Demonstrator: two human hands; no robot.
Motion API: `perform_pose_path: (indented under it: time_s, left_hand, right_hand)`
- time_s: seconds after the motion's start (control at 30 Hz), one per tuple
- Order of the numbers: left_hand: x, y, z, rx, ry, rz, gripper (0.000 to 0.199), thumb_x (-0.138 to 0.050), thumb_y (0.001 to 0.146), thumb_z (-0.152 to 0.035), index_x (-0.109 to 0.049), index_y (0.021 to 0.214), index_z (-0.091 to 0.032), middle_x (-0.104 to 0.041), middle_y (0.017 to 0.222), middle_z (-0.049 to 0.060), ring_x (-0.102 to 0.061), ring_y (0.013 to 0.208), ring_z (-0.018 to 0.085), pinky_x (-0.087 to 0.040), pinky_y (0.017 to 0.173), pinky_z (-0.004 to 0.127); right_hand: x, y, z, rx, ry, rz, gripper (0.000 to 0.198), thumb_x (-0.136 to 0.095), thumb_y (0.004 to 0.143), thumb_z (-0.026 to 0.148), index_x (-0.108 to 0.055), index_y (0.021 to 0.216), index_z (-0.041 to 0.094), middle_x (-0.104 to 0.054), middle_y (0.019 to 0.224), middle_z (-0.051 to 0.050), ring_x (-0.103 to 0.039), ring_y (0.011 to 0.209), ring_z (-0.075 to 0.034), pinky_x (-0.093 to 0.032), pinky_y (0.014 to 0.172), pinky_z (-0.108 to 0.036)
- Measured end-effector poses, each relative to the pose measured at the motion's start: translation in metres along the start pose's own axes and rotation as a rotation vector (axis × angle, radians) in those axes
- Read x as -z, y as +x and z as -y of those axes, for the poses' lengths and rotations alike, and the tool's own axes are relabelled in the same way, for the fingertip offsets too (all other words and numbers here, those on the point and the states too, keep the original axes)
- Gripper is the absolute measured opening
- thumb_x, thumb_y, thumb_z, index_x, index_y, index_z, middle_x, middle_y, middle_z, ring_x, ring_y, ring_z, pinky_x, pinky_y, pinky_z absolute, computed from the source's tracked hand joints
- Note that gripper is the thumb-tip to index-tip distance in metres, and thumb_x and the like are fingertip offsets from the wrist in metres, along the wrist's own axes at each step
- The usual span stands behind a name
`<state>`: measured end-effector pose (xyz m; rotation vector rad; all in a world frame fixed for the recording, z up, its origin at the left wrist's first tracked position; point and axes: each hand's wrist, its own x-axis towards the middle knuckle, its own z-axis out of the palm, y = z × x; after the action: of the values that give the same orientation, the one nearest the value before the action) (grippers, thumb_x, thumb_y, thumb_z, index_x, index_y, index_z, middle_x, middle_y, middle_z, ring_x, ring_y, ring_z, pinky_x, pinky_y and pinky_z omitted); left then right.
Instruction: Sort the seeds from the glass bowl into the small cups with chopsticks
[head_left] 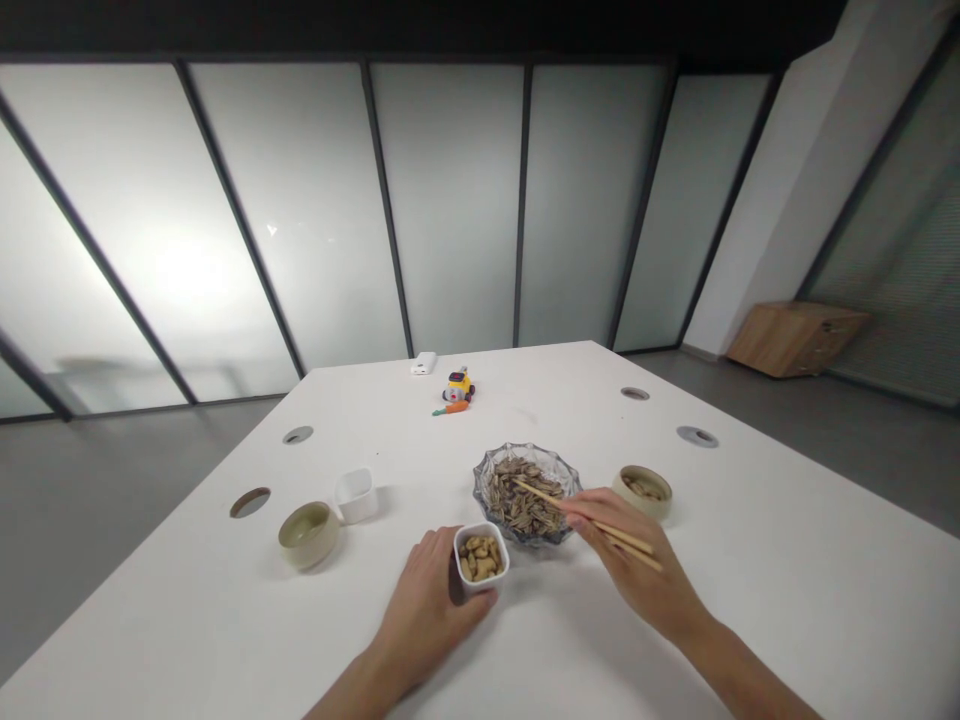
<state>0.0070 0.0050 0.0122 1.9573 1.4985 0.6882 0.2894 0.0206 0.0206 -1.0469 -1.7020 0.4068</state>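
My left hand (439,590) is wrapped round a small white square cup (481,588), which holds tan pieces that look like nuts or crackers. In my right hand (637,560) is a pair of wooden chopsticks (622,540). Their tips reach into a scalloped glass bowl (566,472) full of striped sunflower seeds (525,497). Whether the tips grip a seed is too small to tell. Just beyond my right hand stands a beige ceramic bowl (654,508) with some brownish pieces inside.
On the left of the white table (225,620) are another beige bowl (309,540) and a white square cup (356,496). Farther back lie a yellow toy vehicle (458,385), an orange-handled toy screwdriver (452,408) and a white device (424,363). Round holes (250,502) pierce the tabletop.
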Motion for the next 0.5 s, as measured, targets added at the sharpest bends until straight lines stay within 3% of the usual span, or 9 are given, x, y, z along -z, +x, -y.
perform_pose_path:
  time_s: [0.23, 0.5]
  left_hand:
    - [0.0, -0.001, 0.003, -0.013, -0.012, 0.002, 0.041, -0.073, 0.079, -0.027, -0.068, 0.119, -0.022, -0.072, 0.123, 0.009, -0.061, 0.116, 0.031, -0.044, 0.104, 0.043]
    - [0.0, -0.001, 0.001, -0.005, 0.032, 0.0, 0.038, -0.073, 0.079, -0.026, -0.068, 0.117, -0.023, -0.072, 0.121, 0.008, -0.062, 0.116, 0.031, -0.045, 0.103, 0.04]
  right_hand:
    - [0.006, 0.002, -0.011, 0.07, -0.192, -0.228, 0.018, -0.065, 0.104, 0.039, -0.08, 0.11, 0.031, -0.081, 0.106, -0.004, -0.076, 0.097, -0.023, -0.06, 0.086, -0.037]
    - [0.005, 0.002, -0.004, 0.047, -0.189, -0.146, 0.025, -0.062, 0.106, 0.041, -0.078, 0.093, 0.027, -0.078, 0.089, -0.003, -0.074, 0.08, -0.02, -0.057, 0.074, -0.034]
